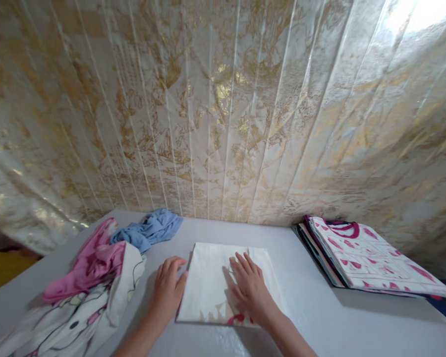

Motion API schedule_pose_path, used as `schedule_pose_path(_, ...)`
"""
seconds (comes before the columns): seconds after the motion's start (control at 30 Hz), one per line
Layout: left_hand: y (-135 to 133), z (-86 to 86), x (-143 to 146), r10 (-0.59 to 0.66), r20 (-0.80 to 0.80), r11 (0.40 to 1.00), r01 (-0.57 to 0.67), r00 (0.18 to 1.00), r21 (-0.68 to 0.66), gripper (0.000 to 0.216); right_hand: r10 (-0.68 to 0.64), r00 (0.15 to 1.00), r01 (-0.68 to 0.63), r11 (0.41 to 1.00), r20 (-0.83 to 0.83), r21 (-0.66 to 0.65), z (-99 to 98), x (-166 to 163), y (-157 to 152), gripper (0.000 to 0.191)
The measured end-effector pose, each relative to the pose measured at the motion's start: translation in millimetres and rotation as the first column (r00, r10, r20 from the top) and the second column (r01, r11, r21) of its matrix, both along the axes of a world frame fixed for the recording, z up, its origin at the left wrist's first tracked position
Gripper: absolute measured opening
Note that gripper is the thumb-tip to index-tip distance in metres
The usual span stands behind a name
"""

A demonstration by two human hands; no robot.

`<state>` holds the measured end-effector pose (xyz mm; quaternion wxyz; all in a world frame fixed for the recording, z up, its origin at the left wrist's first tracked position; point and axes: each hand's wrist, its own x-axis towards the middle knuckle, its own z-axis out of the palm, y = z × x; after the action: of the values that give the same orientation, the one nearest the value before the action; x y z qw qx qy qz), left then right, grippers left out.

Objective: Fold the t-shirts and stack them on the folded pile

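Observation:
A folded white garment [211, 280] with a red and cream print at its near edge lies flat on the grey table [308, 302] in front of me. My right hand [250, 287] rests flat on top of it, fingers stretched out and slightly spread. My left hand [168, 289] lies against the garment's left edge, fingers extended and touching the fabric and the table. Neither hand grips anything.
A loose heap of clothes sits at the left: a pink piece [92, 265], a blue piece [150, 230] and a white cartoon-print piece [78, 317]. A stack of folded garments [364, 260] lies at the right. A shiny gold-and-white curtain [223, 109] hangs behind the table.

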<state>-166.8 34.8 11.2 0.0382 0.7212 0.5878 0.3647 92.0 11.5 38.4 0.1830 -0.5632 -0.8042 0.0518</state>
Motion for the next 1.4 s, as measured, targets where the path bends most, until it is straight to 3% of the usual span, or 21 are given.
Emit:
schedule_pose_path(0.13,-23,0.1,-11,0.050,-0.032,0.998,-0.051,0.998,-0.048,0.020,0.086,0.987,-0.074,0.993,-0.138,0.093,25.0,-40,29,0.038)
schedule_pose_path(0.23,-30,9.2,-5,0.053,-0.099,0.987,-0.067,0.994,-0.146,0.023,0.135,0.984,-0.126,0.988,-0.119,0.085,34.2,-78,58,0.034)
schedule_pose_path(0.4,-27,26.3,8,0.072,-0.172,0.958,-0.116,0.982,-0.261,0.017,0.156,0.985,-0.152,0.986,-0.066,0.062,15.0,-113,90,0.014)
schedule_pose_path(0.53,-21,33.4,16,0.081,-0.261,0.955,-0.150,0.962,-0.256,0.016,0.125,0.989,-0.120,0.991,-0.082,0.061,-4.2,-117,95,0.012)
schedule_pose_path(0.63,-17,37.0,17,0.079,-0.300,0.949,-0.164,0.951,-0.269,0.013,0.125,0.986,-0.117,0.990,-0.113,0.074,-6.3,-116,93,0.012)
schedule_pose_path(0.83,-31,43.3,-1,-0.015,-0.290,0.935,-0.089,0.957,-0.344,0.022,0.184,0.968,-0.162,0.977,-0.172,0.136,4.9,-97,54,0.026)
schedule_pose_path(1.0,-66,39.3,-10,-0.093,-0.199,0.885,-0.011,0.976,-0.466,0.013,0.047,0.995,-0.026,0.972,-0.085,0.234,-17.5,-34,-3,0.036)
schedule_pose_path(1.17,-77,35.8,-2,-0.038,-0.239,0.911,-0.065,0.970,-0.407,0.015,-0.149,0.983,0.131,0.979,0.111,0.153,-39.9,9,-37,0.055)
schedule_pose_path(1.4,-73,37.6,1,0.014,-0.381,0.942,-0.140,0.924,-0.306,0.012,-0.206,0.965,0.195,0.977,0.160,0.086,-34.3,11,-41,0.057)
